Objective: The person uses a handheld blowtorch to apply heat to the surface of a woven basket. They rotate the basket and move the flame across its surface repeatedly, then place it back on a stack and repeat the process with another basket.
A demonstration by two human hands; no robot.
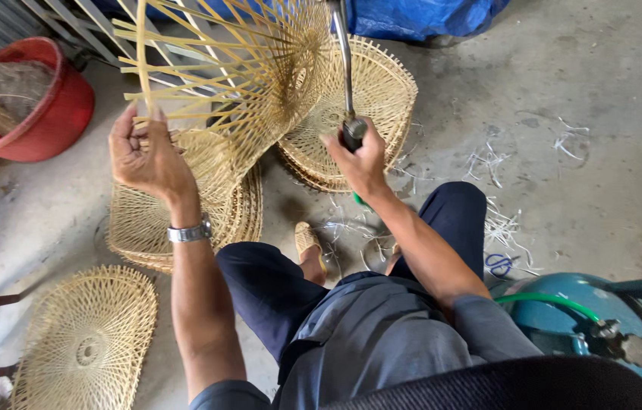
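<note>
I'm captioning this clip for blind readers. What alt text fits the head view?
A seated person's left hand holds up a woven bamboo basket frame while the right hand grips a metal torch wand aimed at it. Stacks of woven pieces, a red bucket and a teal gas cylinder sit on the concrete floor.

Pale straw woven basket (245,83), red bucket (40,106), teal gas cylinder (564,319), blue tarp (412,15), navy trousers (260,288)

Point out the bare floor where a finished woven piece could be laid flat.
Free: the concrete right of the stack of woven pieces, beyond the white shavings; also between the red tub and the single woven piece. Crowded: around both stacks, the feet and the gas cylinder.
</note>
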